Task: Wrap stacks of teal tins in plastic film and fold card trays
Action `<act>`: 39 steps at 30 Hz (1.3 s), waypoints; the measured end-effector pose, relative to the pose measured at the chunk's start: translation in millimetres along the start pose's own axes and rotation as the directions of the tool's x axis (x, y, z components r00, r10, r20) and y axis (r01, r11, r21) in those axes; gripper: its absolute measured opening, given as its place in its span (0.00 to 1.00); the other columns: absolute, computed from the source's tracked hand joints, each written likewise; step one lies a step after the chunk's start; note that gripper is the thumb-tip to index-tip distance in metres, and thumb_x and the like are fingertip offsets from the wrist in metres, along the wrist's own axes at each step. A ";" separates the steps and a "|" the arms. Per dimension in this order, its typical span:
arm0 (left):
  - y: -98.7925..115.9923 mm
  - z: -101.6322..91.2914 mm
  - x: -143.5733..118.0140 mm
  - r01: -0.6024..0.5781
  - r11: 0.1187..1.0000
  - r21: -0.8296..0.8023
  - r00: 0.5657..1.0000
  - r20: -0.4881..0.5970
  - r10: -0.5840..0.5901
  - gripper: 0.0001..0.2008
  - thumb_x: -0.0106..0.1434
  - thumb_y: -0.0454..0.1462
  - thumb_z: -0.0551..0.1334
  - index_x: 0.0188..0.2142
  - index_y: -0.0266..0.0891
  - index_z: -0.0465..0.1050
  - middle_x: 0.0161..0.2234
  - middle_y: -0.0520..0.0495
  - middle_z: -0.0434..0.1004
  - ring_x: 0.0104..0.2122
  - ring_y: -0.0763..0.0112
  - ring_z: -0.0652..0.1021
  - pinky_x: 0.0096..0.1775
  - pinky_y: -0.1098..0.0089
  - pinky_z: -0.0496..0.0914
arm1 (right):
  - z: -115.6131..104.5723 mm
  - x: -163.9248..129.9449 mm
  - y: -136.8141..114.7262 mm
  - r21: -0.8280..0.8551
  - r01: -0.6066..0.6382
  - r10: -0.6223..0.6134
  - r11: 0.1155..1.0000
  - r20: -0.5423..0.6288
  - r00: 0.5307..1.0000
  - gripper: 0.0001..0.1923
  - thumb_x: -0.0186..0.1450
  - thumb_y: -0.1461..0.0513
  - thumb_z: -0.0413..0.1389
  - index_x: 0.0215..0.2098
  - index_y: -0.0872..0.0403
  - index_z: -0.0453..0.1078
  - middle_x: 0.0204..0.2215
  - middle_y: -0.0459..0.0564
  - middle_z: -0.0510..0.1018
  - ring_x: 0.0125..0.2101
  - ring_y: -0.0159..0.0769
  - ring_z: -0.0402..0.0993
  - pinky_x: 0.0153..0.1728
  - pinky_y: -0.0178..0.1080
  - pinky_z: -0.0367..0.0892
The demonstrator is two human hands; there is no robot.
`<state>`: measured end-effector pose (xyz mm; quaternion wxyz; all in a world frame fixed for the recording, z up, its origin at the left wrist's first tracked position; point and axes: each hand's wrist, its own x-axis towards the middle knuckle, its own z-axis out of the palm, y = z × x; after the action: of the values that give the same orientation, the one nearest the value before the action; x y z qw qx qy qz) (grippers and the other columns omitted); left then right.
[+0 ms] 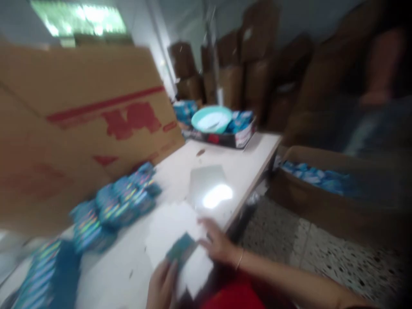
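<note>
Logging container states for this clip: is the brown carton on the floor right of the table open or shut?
Open: blue packets show inside the carton, with no flaps covering them.

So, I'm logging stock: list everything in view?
stacked cartons: many, brown, background
large carton: one, brown, red print, left
packets: several, blue, beside large carton
striped pack: one, blue, bottom left
table: one, white, centre
tray: one, dark, far end
basin: one, turquoise, in tray
sheet: one, grey, mid-table
papers: several, white, bottom centre
small packet: one, blue-green, over papers
open carton: one, brown, right
co-worker: one, blurred, right
garment: one, red, bottom
left hand: one, at small packet
right hand: one, by papers
</note>
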<state>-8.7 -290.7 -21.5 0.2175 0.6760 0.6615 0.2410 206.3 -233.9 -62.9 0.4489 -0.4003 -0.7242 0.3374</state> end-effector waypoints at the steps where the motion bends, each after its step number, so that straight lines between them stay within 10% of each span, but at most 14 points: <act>1: -2.3 -1.3 -6.0 0.051 0.993 -0.108 0.998 -0.039 -0.056 0.15 0.63 0.47 0.55 0.32 0.43 0.75 0.30 0.49 0.76 0.32 0.63 0.75 0.34 0.65 0.71 | -6.1 -3.8 0.8 -0.046 0.064 -0.066 0.997 -0.038 0.997 0.31 0.62 0.53 0.54 0.61 0.51 0.55 0.57 0.58 0.63 0.58 0.52 0.56 0.59 0.55 0.54; 8: -9.7 -14.4 -10.2 0.083 0.946 -0.314 0.986 -0.111 -0.123 0.15 0.61 0.47 0.58 0.26 0.38 0.71 0.22 0.52 0.68 0.26 0.72 0.70 0.30 0.73 0.65 | -38.5 -6.1 -13.8 -0.316 0.241 -0.237 0.918 0.050 0.970 0.26 0.67 0.59 0.49 0.62 0.51 0.53 0.57 0.57 0.63 0.55 0.45 0.61 0.54 0.49 0.60; 13: -19.3 -0.7 -12.2 0.131 0.899 -0.418 0.988 -0.024 -0.155 0.15 0.61 0.45 0.59 0.26 0.37 0.69 0.23 0.53 0.66 0.26 0.75 0.66 0.29 0.75 0.63 | -14.6 -24.8 -23.1 -0.388 0.475 -0.354 0.790 0.344 0.869 0.27 0.63 0.50 0.54 0.58 0.50 0.62 0.56 0.55 0.67 0.51 0.47 0.63 0.51 0.49 0.60; 18: -23.1 -7.3 -4.1 0.199 0.765 -0.612 0.915 -0.162 -0.368 0.17 0.59 0.48 0.61 0.25 0.36 0.67 0.22 0.54 0.64 0.24 0.77 0.65 0.28 0.76 0.62 | 5.7 -55.3 6.8 -0.414 0.535 -0.344 0.736 0.452 0.823 0.17 0.67 0.61 0.51 0.54 0.47 0.65 0.53 0.49 0.71 0.49 0.40 0.64 0.50 0.45 0.59; 25: -28.1 -35.9 -18.5 0.082 0.920 -0.384 0.996 -0.011 -0.093 0.13 0.61 0.45 0.60 0.32 0.38 0.76 0.28 0.48 0.74 0.31 0.69 0.72 0.35 0.71 0.68 | -15.7 -36.0 12.0 -0.408 0.225 -0.226 0.885 0.047 0.973 0.25 0.64 0.59 0.54 0.59 0.55 0.59 0.54 0.61 0.66 0.55 0.47 0.62 0.52 0.50 0.64; 30: -45.7 -16.2 -37.7 0.039 0.926 -0.377 0.986 0.167 0.026 0.15 0.65 0.44 0.54 0.34 0.40 0.77 0.37 0.45 0.77 0.38 0.67 0.75 0.44 0.66 0.70 | -6.4 -19.7 13.7 -0.127 0.328 -0.250 0.936 0.415 0.875 0.16 0.69 0.62 0.45 0.50 0.50 0.69 0.51 0.52 0.73 0.49 0.37 0.71 0.49 0.42 0.70; 36: -59.7 -2.6 -67.3 -0.244 0.963 0.110 0.948 0.235 0.214 0.34 0.55 0.50 0.64 0.59 0.44 0.62 0.60 0.39 0.60 0.60 0.51 0.60 0.60 0.43 0.45 | 13.1 -27.1 16.3 0.124 -0.219 0.164 0.968 0.347 0.923 0.15 0.68 0.54 0.48 0.38 0.53 0.73 0.39 0.51 0.78 0.29 0.32 0.76 0.30 0.37 0.73; 39: -70.9 5.7 -83.7 -0.248 0.951 0.186 0.961 0.170 0.217 0.25 0.64 0.41 0.57 0.60 0.46 0.60 0.61 0.43 0.61 0.62 0.55 0.57 0.61 0.45 0.46 | 17.3 -27.5 11.4 0.258 -0.418 0.329 0.871 0.325 0.887 0.15 0.67 0.52 0.50 0.35 0.54 0.69 0.28 0.45 0.75 0.17 0.26 0.67 0.19 0.32 0.65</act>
<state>-61.9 -372.1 -72.6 0.1651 0.7841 0.5805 0.1446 201.0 -255.3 -89.4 0.3302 -0.4055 -0.6219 0.5829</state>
